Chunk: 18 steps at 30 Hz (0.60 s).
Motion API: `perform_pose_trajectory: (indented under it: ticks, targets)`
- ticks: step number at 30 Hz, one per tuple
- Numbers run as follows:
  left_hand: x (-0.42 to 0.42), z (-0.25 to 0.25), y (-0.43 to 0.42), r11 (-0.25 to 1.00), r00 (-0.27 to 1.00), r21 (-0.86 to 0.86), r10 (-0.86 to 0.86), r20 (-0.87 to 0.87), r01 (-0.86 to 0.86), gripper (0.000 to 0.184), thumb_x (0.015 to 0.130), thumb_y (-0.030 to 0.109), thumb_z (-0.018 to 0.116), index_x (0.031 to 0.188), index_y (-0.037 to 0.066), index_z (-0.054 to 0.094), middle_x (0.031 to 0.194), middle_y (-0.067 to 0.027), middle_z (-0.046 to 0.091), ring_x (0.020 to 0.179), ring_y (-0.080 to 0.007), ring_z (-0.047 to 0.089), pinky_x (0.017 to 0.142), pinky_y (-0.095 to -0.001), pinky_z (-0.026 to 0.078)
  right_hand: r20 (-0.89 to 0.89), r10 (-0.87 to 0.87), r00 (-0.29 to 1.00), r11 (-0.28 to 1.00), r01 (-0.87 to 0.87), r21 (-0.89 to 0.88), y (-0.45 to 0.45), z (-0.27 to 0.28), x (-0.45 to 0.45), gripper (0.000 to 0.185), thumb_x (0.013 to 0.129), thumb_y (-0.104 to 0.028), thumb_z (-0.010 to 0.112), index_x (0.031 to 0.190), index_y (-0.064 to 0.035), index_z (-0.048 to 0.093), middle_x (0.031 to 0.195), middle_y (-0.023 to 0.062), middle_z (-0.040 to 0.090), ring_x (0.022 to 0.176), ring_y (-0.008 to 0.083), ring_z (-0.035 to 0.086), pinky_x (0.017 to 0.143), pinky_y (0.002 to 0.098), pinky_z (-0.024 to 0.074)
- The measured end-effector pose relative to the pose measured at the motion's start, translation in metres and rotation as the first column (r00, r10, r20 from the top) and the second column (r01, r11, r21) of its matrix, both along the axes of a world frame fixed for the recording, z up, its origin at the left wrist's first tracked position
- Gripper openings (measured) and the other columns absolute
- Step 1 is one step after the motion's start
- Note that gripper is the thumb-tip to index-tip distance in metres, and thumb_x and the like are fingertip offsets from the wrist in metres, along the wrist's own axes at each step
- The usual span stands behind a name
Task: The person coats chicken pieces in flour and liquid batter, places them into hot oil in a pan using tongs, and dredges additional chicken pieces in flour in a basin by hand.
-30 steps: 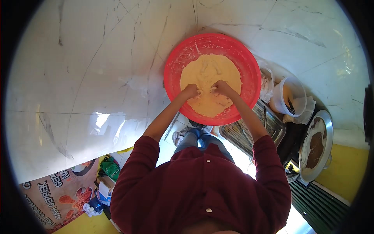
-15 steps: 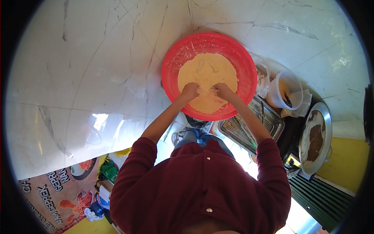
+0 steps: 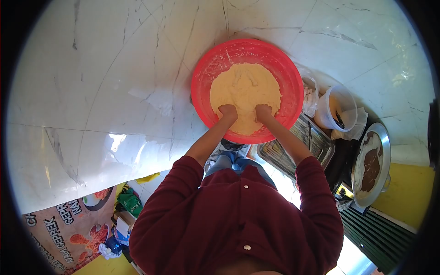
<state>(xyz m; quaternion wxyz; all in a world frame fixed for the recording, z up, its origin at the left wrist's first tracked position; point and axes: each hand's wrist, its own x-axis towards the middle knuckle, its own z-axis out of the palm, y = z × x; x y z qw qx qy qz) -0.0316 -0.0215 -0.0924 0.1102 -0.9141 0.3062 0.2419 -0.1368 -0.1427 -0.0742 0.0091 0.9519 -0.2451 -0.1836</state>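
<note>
A wide red basin [image 3: 201, 75] holds a bed of pale yellow flour [image 3: 247, 94]. Low in that flour, on the left, is my left hand [image 3: 228, 111], curled like a fist with its fingertips hidden. My right hand [image 3: 263, 112] is a short way to its right, also curled and sunk in the flour. Whatever either hand grips is out of sight. Beyond both hands, a flour-coated lump [image 3: 245, 80] shows faintly at the surface.
Right of the basin are a wire rack on a tray [image 3: 321, 144], a clear plastic bag [image 3: 310, 98] and a clear tub [image 3: 341, 98] with a dark utensil. Farther right sits a large metal pan [image 3: 386, 151] with dark contents. Marble-look tiled walls [image 3: 128, 68] stand behind and left.
Both hands have moved slightly toward me and right within the flour, and their fingers look more curled under. The lump's outline beyond them looks fainter.
</note>
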Motion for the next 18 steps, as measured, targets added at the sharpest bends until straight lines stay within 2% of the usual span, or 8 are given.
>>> perform_pose_trajectory:
  ticks: [3,5,9,10,11,14,17,18]
  targets:
    - [0.008,0.011,0.004,0.999,0.986,0.019,0.037,-0.164,-0.034,0.042,0.058,0.038,0.073,0.09,0.01,0.067,0.094,-0.0082,0.064,0.087,-0.0229,0.061,0.07,-0.0364,0.046,-0.149,0.059,0.987,0.965,-0.018,0.263,-0.008,0.017,0.0,0.025,0.061,-0.025,0.072,0.08,-0.0101,0.066,0.081,0.0093,0.065,0.073,0.0196,0.062,0.063,0.035,0.0474]
    - [0.017,0.015,0.009,0.998,0.952,0.022,0.062,-0.299,-0.058,0.043,0.058,0.039,0.072,0.088,0.009,0.067,0.093,-0.0091,0.064,0.085,-0.0228,0.062,0.07,-0.0363,0.047,-0.213,-0.044,0.976,0.753,0.172,0.635,-0.013,0.029,-0.003,0.027,0.061,-0.032,0.072,0.073,-0.0083,0.067,0.068,0.0068,0.063,0.058,0.0172,0.059,0.051,0.0292,0.0449]
    - [0.036,0.016,0.022,0.969,0.809,-0.19,0.015,-0.588,-0.156,0.048,0.057,0.044,0.072,0.082,0.003,0.067,0.085,-0.0126,0.065,0.075,-0.0227,0.062,0.067,-0.0334,0.046,-0.257,-0.039,0.966,0.76,0.196,0.62,-0.03,0.021,0.0,0.035,0.06,-0.038,0.072,0.067,-0.0041,0.066,0.059,0.004,0.058,0.049,0.0159,0.052,0.046,0.0271,0.0401]
    - [0.041,0.017,0.024,0.936,0.732,-0.241,0.024,-0.681,-0.255,0.051,0.056,0.046,0.072,0.081,0.002,0.067,0.082,-0.0132,0.065,0.073,-0.0227,0.062,0.066,-0.0326,0.046,-0.296,-0.091,0.951,0.644,0.283,0.711,-0.035,0.037,0.001,0.039,0.06,-0.04,0.072,0.067,-0.0022,0.066,0.058,0.0032,0.056,0.048,0.0154,0.051,0.046,0.027,0.0385]
    - [0.047,0.017,0.027,0.936,0.733,-0.242,0.024,-0.679,-0.255,0.051,0.056,0.046,0.072,0.081,0.002,0.067,0.082,-0.0132,0.065,0.073,-0.0227,0.062,0.066,-0.0326,0.046,-0.341,-0.133,0.931,0.51,0.359,0.782,-0.037,0.052,0.002,0.042,0.06,-0.041,0.072,0.068,-0.0004,0.065,0.056,0.0024,0.054,0.048,0.0148,0.049,0.045,0.0268,0.0369]
    - [0.056,0.018,0.028,0.882,0.782,-0.368,0.001,-0.624,-0.295,0.048,0.058,0.041,0.071,0.086,0.002,0.065,0.087,-0.0157,0.064,0.081,-0.0235,0.062,0.07,-0.0359,0.047,-0.19,-0.282,0.94,0.541,0.32,0.778,-0.048,0.064,-0.001,0.035,0.062,-0.037,0.07,0.068,-0.0033,0.066,0.055,0.0043,0.054,0.05,0.0144,0.053,0.046,0.0254,0.04]
    - [0.038,0.072,0.023,0.907,0.917,-0.302,0.178,-0.357,-0.293,0.043,0.061,0.04,0.07,0.085,0.005,0.066,0.089,-0.0137,0.063,0.086,-0.0226,0.06,0.072,-0.0364,0.045,-0.092,-0.394,0.915,0.556,0.317,0.768,-0.061,0.018,0.004,0.026,0.064,-0.032,0.069,0.073,-0.0076,0.066,0.062,0.0066,0.059,0.061,0.0172,0.06,0.053,0.0259,0.0454]
    - [0.033,0.062,0.019,0.929,0.985,-0.332,0.136,-0.105,-0.163,0.034,0.064,0.035,0.068,0.083,0.007,0.066,0.09,-0.0122,0.061,0.088,-0.0234,0.058,0.073,-0.0361,0.044,-0.093,-0.397,0.913,0.556,0.319,0.768,-0.057,0.015,0.005,0.026,0.064,-0.032,0.069,0.073,-0.0076,0.066,0.062,0.0066,0.059,0.061,0.0172,0.06,0.053,0.0259,0.0454]
